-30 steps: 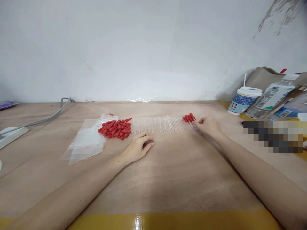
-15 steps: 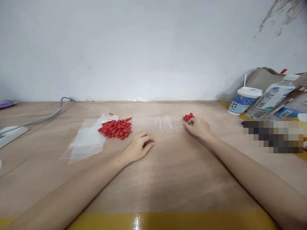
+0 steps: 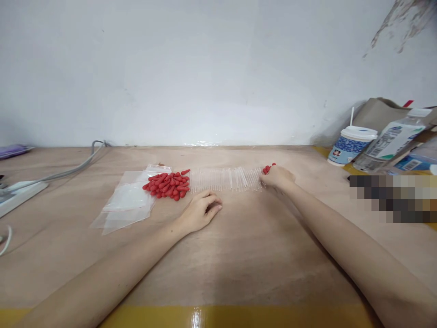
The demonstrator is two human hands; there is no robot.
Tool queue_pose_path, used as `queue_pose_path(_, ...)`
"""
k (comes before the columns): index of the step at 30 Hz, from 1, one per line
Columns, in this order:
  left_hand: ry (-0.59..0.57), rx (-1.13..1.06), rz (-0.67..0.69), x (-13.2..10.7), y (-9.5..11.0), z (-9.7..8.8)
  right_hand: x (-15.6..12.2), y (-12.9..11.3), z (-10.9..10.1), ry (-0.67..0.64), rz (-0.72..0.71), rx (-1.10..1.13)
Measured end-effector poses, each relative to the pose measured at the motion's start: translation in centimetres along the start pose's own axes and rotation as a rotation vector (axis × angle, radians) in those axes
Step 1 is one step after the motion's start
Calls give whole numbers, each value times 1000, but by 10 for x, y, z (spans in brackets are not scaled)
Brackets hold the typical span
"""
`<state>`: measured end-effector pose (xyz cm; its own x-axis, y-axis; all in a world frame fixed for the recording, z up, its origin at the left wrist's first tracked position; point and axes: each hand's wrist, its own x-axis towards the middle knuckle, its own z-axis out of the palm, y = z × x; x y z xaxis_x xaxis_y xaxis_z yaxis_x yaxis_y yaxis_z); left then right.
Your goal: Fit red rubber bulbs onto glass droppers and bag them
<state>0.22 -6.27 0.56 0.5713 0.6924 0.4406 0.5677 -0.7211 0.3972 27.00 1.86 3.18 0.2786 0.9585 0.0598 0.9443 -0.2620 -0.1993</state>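
Observation:
On the wooden table lies a long row of thin clear tubes (image 3: 221, 179), side by side. A pile of red rubber dropper bulbs (image 3: 167, 184) touches the row's left end. My left hand (image 3: 202, 210) rests on the table just in front of the tubes, fingers loosely bent and thumb apart, nothing in it. My right hand (image 3: 278, 178) is at the right end of the row, beside a small group of red bulbs (image 3: 266, 170) that it partly covers. Its fingers are bent down and closed; whatever they pinch is hidden.
Clear plastic bags (image 3: 126, 200) lie under and left of the pile. Further left are a grey cable (image 3: 75, 167) and a white power strip (image 3: 23, 196). At the right stand a paper cup (image 3: 353, 145) with a straw and a plastic bottle (image 3: 392, 141). A white wall (image 3: 211, 73) rises behind.
My right hand has shifted slightly over the small group of bulbs, hiding more of it. My left hand stays in place on the table. The whole view has moved a little.

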Motion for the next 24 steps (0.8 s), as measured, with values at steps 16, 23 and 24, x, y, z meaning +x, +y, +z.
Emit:
queue_pose_path(16, -93, 604, -818, 72, -74, -75, -90, -6, -8, -210, -801, 247)
queue_pose_path(23, -210, 549, -953, 101, -98, -67, -91, -11, 11, -91, -712, 389)
queue_pose_path(24, -204, 541, -948, 102, -98, -67, -93, -13, 15, -73, -690, 400)
